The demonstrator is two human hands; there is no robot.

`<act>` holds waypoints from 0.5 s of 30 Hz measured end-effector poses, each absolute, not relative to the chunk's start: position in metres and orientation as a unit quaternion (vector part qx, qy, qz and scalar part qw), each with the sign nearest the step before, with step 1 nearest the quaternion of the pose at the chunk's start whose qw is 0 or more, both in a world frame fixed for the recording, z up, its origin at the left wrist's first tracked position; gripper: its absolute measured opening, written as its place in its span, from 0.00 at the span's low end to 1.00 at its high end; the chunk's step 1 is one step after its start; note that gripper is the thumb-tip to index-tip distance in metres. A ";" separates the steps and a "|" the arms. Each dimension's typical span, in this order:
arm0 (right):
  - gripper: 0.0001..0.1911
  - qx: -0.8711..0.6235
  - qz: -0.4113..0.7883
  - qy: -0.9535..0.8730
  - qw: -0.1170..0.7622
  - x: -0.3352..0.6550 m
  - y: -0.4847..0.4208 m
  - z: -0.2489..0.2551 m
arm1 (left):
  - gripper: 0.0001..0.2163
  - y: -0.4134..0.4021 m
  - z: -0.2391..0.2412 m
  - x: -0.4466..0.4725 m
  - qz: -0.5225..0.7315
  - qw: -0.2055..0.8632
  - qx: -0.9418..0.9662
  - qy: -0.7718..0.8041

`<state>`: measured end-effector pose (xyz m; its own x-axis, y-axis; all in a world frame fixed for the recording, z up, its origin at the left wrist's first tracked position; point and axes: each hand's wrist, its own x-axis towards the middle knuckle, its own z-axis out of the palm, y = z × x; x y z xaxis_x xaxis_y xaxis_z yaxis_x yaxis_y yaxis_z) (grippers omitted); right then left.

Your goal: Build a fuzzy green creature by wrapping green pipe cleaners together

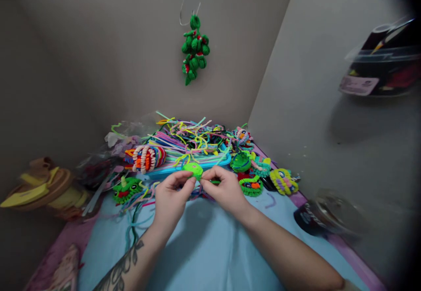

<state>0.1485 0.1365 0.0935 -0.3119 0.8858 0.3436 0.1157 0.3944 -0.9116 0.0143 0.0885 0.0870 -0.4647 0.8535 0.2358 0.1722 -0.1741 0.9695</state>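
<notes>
Both of my hands meet over a light blue cloth (210,247). My left hand (171,196) pinches a small bright green pipe-cleaner piece (193,169) with thumb and fingers. My right hand (223,188) is closed too, pinching the same green piece from the right side, with a green stem end under its fingers. Just behind the hands lies a heap of loose coloured pipe cleaners (190,139) on a blue tray (184,167).
Finished pipe-cleaner figures lie around: a striped orange and white one (146,158), a green creature (126,188), several green and yellow ones (263,174) at the right. A green bunch (194,49) hangs from a wall hook. A dark jar (315,216) stands right.
</notes>
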 end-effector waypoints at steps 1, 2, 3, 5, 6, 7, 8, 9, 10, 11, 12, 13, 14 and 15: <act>0.03 -0.362 0.416 -0.694 0.463 0.149 0.137 0.094 | 0.09 0.088 0.087 0.014 0.626 0.267 0.449 0.579; 0.03 -0.363 0.417 -0.692 0.464 0.149 0.137 0.094 | 0.09 0.089 0.086 0.014 0.623 0.265 0.460 0.575; 0.03 -0.365 0.417 -0.691 0.465 0.150 0.138 0.094 | 0.11 0.088 0.086 0.014 0.617 0.264 0.473 0.571; 0.03 -0.364 0.413 -0.691 0.468 0.151 0.138 0.095 | 0.13 0.088 0.086 0.013 0.600 0.255 0.506 0.565; 0.03 -0.363 0.409 -0.694 0.469 0.152 0.139 0.096 | 0.13 0.088 0.087 0.013 0.590 0.244 0.523 0.565; 0.03 -0.361 0.405 -0.698 0.468 0.152 0.138 0.096 | 0.11 0.087 0.087 0.013 0.582 0.230 0.539 0.564; 0.03 -0.358 0.403 -0.702 0.465 0.152 0.138 0.096 | 0.10 0.087 0.087 0.013 0.577 0.214 0.549 0.565; 0.03 -0.357 0.401 -0.707 0.460 0.152 0.138 0.096 | 0.08 0.086 0.087 0.013 0.575 0.199 0.556 0.567; 0.03 -0.357 0.402 -0.712 0.452 0.152 0.138 0.096 | 0.07 0.086 0.087 0.012 0.575 0.187 0.557 0.569; 0.03 -0.355 0.406 -0.716 0.443 0.152 0.139 0.096 | 0.06 0.086 0.087 0.011 0.577 0.177 0.553 0.574; 0.02 -0.351 0.411 -0.719 0.436 0.152 0.141 0.096 | 0.06 0.086 0.087 0.010 0.580 0.171 0.546 0.580; 0.02 -0.345 0.418 -0.721 0.432 0.153 0.143 0.095 | 0.06 0.086 0.088 0.008 0.583 0.168 0.535 0.588; 0.05 -0.339 0.423 -0.722 0.430 0.154 0.146 0.095 | 0.07 0.087 0.089 0.005 0.587 0.167 0.521 0.596; 0.08 -0.336 0.422 -0.725 0.429 0.157 0.150 0.095 | 0.07 0.088 0.091 0.002 0.595 0.165 0.503 0.605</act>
